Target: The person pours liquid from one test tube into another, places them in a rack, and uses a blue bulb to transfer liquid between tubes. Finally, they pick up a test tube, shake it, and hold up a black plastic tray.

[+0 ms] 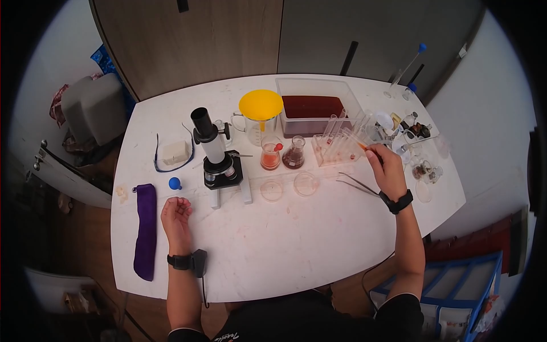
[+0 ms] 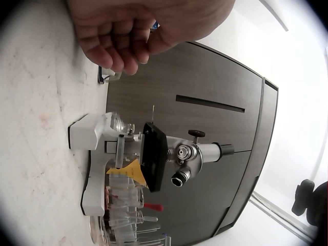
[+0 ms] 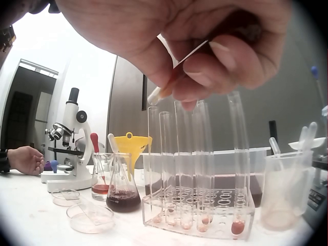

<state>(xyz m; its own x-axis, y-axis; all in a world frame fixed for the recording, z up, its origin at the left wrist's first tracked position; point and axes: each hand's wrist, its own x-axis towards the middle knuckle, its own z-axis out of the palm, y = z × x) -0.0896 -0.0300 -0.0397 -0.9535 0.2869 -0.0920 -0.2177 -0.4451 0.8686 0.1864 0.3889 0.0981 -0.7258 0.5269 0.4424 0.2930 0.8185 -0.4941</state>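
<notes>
Low over the table's left part is my left hand (image 1: 177, 225) (image 2: 148, 25), its fingers loosely curled around nothing, near a blue rubber bulb (image 1: 175, 183). My right hand (image 1: 388, 171) (image 3: 205, 51) pinches a tilted glass tube (image 3: 177, 77) with red-brown content, partly hidden by the fingers. The tube's lower end is at the mouth of the leftmost upright test tube (image 3: 154, 154). Several tubes stand in a clear rack (image 1: 336, 159) (image 3: 197, 228); one at the right (image 3: 238, 227) has red liquid at its bottom.
A microscope (image 1: 215, 151) stands left of centre, beside goggles and a purple cloth (image 1: 146, 233). Flasks (image 1: 294, 153), a yellow funnel (image 1: 261, 105), a bin of dark red liquid (image 1: 313, 107) and petri dishes (image 1: 306, 184) are around the middle. Tweezers (image 1: 359, 185) lie near my right wrist.
</notes>
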